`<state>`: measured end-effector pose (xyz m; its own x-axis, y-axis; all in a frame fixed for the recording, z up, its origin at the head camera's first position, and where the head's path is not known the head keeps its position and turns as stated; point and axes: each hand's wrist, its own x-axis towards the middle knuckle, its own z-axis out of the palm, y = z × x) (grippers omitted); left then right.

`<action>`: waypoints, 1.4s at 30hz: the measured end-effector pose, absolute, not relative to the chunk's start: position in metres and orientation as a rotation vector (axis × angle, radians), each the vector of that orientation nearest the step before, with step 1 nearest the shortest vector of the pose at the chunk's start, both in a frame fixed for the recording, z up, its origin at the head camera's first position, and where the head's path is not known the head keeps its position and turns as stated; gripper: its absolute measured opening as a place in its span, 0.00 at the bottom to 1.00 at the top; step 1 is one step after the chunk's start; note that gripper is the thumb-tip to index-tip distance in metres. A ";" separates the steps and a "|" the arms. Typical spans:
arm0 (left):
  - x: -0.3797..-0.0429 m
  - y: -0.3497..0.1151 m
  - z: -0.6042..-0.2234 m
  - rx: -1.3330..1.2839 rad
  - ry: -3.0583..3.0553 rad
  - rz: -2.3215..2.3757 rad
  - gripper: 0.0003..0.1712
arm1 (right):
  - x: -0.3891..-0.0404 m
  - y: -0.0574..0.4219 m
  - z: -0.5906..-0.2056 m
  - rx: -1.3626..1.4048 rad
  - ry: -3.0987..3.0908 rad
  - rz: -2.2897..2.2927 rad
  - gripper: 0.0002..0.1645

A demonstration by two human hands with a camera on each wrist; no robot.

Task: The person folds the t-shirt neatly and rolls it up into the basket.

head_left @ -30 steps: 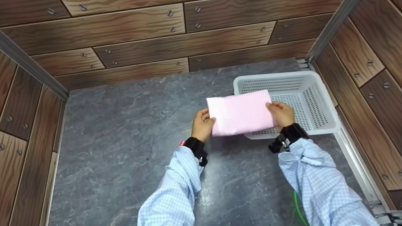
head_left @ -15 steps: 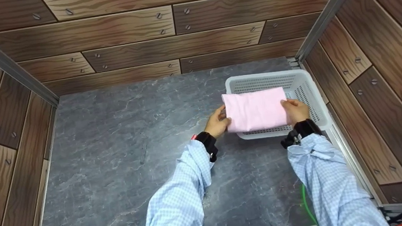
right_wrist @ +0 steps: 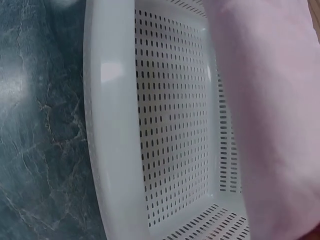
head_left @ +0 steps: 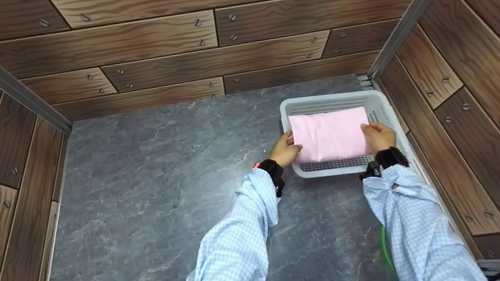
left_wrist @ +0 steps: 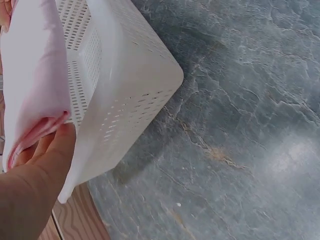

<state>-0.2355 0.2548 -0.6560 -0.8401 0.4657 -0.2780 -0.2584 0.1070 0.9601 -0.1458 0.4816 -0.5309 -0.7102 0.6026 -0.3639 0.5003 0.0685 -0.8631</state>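
Observation:
A folded pink cloth (head_left: 331, 135) is held level over the white perforated basket (head_left: 338, 172). My left hand (head_left: 285, 150) pinches its left end, thumb on top and fingers beneath. At the right end my right hand (head_left: 379, 137) grips the cloth the same way, thumb on top. In the left wrist view the folded layers of the cloth (left_wrist: 37, 85) show at its end, between the left fingers (left_wrist: 55, 150) and thumb side, just above the basket's rim. The right wrist view shows the cloth (right_wrist: 275, 110) over the basket's inside; the right hand is almost wholly hidden there.
The basket stands on a grey marbled tabletop (head_left: 158, 175), close to the wood-patterned right wall (head_left: 471, 130). A similar back wall (head_left: 207, 62) lies behind it. A green cable (head_left: 385, 251) runs beside the right sleeve.
Both hands have carried the cloth to the right, from the basket's left side to over its middle. Both hands keep their hold, and the head view has shifted slightly.

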 end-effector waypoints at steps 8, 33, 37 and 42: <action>-0.252 0.284 -0.703 0.249 1.859 1.826 0.41 | -0.146 0.484 -0.534 -1.148 -2.333 1.575 0.30; -0.175 0.271 -0.569 0.217 2.010 1.485 0.35 | -0.139 0.466 -0.576 -1.068 -2.470 1.379 0.25; -0.176 0.273 -0.573 0.185 2.010 1.412 0.36 | -0.139 0.463 -0.581 -1.039 -2.553 1.340 0.29; -0.178 0.275 -0.575 0.159 2.020 1.403 0.37 | -0.141 0.461 -0.577 -0.969 -2.728 1.406 0.36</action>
<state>-0.1776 0.2747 -0.5746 -0.7722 0.4504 -0.4482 -0.2628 0.4158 0.8707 -0.1406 0.4606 -0.5770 -0.8161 0.4759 -0.3279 0.5432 0.4380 -0.7163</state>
